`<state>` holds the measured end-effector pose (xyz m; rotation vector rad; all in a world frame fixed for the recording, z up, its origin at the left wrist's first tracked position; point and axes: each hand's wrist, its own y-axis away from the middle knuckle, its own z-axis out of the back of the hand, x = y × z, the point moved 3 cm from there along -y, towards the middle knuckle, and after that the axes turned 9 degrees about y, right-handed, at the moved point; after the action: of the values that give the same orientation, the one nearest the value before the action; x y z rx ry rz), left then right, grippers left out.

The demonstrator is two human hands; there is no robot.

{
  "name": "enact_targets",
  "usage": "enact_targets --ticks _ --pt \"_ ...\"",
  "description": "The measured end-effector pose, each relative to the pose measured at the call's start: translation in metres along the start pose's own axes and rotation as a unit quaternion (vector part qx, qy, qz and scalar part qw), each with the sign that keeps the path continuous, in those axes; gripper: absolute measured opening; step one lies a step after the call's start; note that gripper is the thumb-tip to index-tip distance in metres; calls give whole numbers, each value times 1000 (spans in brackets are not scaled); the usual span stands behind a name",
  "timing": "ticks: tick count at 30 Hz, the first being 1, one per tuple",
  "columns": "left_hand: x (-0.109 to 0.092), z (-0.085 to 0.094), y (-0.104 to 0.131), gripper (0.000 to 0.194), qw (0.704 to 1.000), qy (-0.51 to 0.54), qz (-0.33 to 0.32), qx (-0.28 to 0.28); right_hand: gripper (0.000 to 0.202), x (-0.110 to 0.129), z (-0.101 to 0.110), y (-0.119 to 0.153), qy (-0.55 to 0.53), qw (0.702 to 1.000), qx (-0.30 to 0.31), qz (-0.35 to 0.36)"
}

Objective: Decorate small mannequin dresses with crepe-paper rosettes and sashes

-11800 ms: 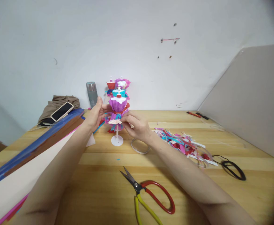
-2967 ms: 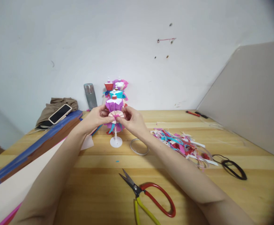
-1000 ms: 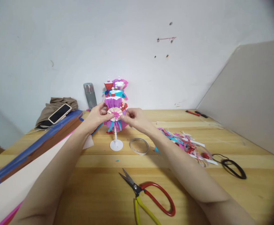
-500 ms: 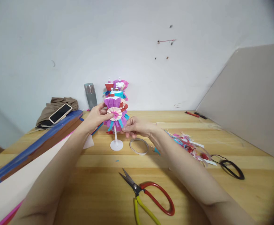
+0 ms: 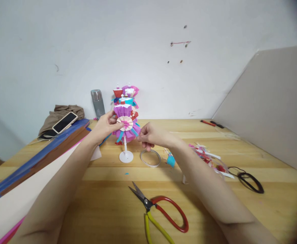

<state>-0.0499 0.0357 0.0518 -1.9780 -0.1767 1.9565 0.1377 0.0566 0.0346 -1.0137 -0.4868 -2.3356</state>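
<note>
A small white dress form stands upright on its round base, wearing a ruffled purple paper dress. A cream pleated rosette with a pink centre sits on the dress front, with blue strips below it. From the left, my left hand grips the dress, thumb on the rosette and fingers partly hidden behind. My right hand has its fingertips pinched at the right edge of the purple skirt. Just below that hand lies a roll of clear tape.
More dressed forms stand behind. Open scissors lie in front. Paper scraps, a blue paper piece and a black cord loop lie to the right. Coloured sheets, a phone and a flask are left.
My right hand has moved slightly right and up, from under the skirt to its right edge. The skirt's right side spreads out more. My left hand keeps its hold.
</note>
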Motion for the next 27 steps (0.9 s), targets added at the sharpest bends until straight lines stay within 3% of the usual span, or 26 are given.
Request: enact_targets --ticks 7,17,21,27 --pt "1 0 0 59 1000 -2 -2 -1 20 -7 1 -4 -6 1000 -3 -9" --pt "2 -1 -1 61 1000 -11 -1 -4 29 -7 12 -2 216 974 -57 -35" --pt "4 -2 0 58 1000 -7 -2 1 30 0 16 6 209 975 -75 10" --pt "4 -1 -2 59 1000 -5 -19 21 23 3 0 -3 196 977 -69 46"
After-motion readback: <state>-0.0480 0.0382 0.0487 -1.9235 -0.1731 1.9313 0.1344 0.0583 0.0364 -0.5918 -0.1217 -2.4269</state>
